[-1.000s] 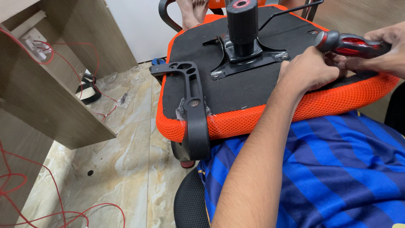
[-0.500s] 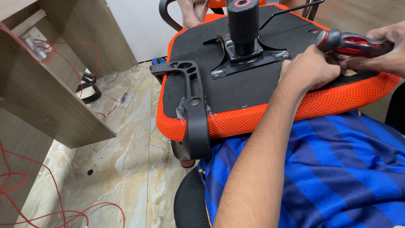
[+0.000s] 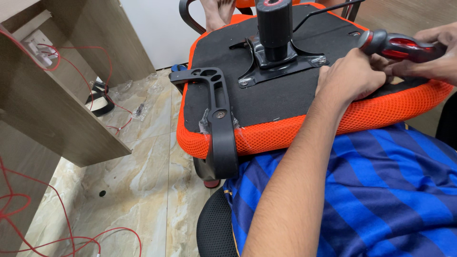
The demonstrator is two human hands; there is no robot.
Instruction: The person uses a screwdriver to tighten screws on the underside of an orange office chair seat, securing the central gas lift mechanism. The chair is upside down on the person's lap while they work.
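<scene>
Currently listing: overturned orange chair seat [image 3: 304,128] lying on the lap; right hand [image 3: 435,54] is gripping a red-handled screwdriver [image 3: 397,46] at its right edge, left hand [image 3: 354,76] curling beside the tip. Positions are remaining virtually unchanged; fastening continuing.

Even, soft daylight fills the view — bright without harsh shadows. A glossy highlight shines on the red screwdriver handle [image 3: 404,46], and the marble floor [image 3: 138,181] reflects faintly. Focus is sharp throughout — the frame edges bend slightly.

Small clear plastic packets [image 3: 138,111] lie on the marble floor [image 3: 143,190].
</scene>
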